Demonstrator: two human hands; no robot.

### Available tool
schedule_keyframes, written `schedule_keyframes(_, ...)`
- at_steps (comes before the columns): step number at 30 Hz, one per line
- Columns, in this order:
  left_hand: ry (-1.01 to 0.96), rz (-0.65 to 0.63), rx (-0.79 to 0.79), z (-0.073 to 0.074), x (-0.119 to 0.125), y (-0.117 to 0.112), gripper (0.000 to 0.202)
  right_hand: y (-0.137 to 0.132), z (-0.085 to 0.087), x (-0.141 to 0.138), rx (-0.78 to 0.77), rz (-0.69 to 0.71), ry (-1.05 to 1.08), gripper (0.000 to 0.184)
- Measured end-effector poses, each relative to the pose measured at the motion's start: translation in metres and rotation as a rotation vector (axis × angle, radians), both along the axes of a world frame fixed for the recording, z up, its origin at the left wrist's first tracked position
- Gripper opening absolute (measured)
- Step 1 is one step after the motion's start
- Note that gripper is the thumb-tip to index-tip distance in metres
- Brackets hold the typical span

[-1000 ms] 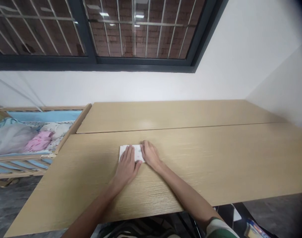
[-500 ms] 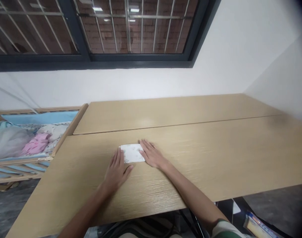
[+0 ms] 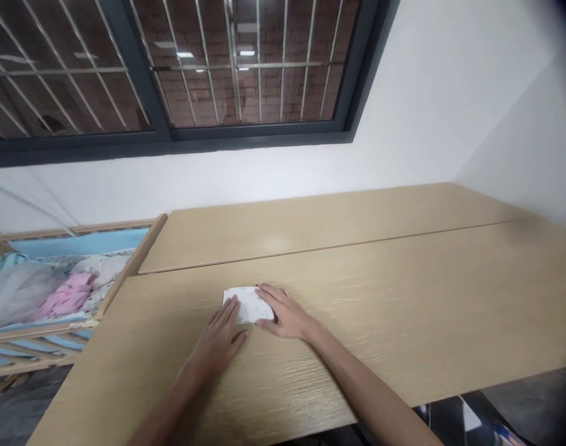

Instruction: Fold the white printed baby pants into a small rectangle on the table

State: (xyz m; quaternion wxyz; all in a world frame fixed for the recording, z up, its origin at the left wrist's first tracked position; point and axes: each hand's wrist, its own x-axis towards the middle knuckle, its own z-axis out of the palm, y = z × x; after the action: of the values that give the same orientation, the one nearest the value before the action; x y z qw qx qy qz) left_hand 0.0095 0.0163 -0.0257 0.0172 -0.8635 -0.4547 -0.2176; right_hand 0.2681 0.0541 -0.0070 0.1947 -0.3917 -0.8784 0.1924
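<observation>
A small folded white cloth with a faint print lies on the wooden tabletop. My left hand rests flat over its left part, fingers stretched out and thumb apart. At the other end, my right hand holds the cloth's right edge between thumb and fingers. That edge looks slightly curved and lifted off the wood. What lies under the fingertips is hidden.
On the left, a wooden crib adjoins the table, with a pink cloth and other bedding inside. A seam crosses the tabletop. Behind are a white wall and a dark-framed, barred window.
The view has tilted up a little. My left fingers have slid further onto the cloth, and my right thumb has moved to its lower right corner, bending that edge.
</observation>
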Motion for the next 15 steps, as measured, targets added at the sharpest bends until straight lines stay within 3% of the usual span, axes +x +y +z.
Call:
schedule_keyframes(3, -0.024, 0.004, 0.011, -0.012, 0.001, 0.01, 0.064, 0.001, -0.002, 0.003, 0.001, 0.023, -0.01, 0.092)
schedule_keyframes(8, -0.137, 0.001, -0.001, -0.015, 0.006, 0.024, 0.045, 0.001, -0.009, -0.002, 0.075, -0.079, 0.077, 0.063)
schedule_keyframes(12, -0.368, 0.084, -0.154, 0.003, 0.011, 0.027, 0.035, -0.001, -0.002, -0.01, 0.1, -0.085, 0.191, 0.043)
schedule_keyframes(15, -0.462, 0.138, -0.206, 0.029, 0.011, 0.021, 0.033, -0.001, 0.021, -0.015, 0.032, -0.122, 0.347, 0.027)
